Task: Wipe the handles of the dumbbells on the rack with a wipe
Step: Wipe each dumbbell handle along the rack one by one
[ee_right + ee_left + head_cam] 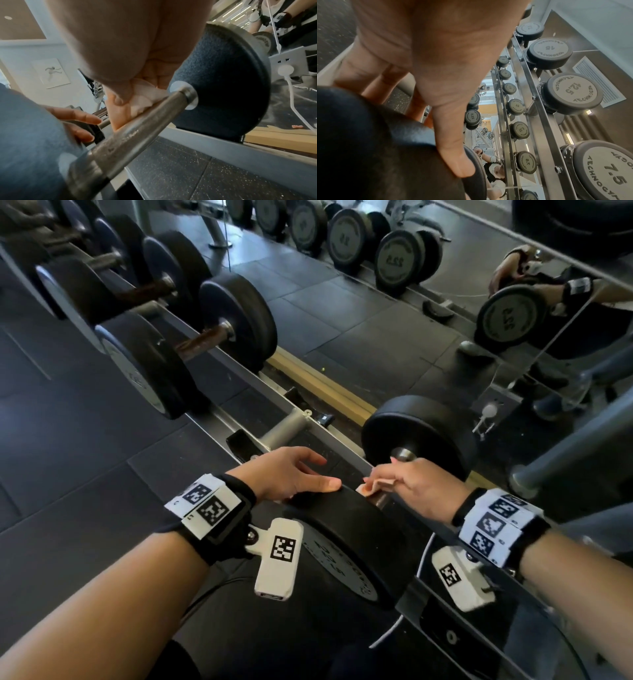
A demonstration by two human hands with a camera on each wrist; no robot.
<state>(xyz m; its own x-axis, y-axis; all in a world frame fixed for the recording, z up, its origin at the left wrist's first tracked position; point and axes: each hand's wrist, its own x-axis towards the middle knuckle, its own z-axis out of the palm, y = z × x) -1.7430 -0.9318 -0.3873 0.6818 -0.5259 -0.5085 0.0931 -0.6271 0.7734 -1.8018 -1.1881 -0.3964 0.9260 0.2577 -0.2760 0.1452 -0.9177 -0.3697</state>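
Note:
The nearest dumbbell lies across the rack, its near black head (pixel 346 542) by my wrists and its far head (pixel 421 429) toward the mirror. My right hand (pixel 411 484) pinches a pale crumpled wipe (pixel 373 486) and presses it on the metal handle (pixel 137 129) close to the far head (pixel 223 88). In the right wrist view the wipe (pixel 145 98) is bunched under the thumb. My left hand (pixel 291 474) rests on the near head's rim with fingers relaxed and the thumb (pixel 453 148) lying along the head (pixel 376 148).
Several more black dumbbells (pixel 236 320) sit further left along the grey rack rail (pixel 291 405), past an empty cradle (pixel 239 440). A mirror (pixel 394 261) behind reflects the rack. An upper tier holds lighter dumbbells (pixel 573 93). A white plug (pixel 284 70) sits in a socket.

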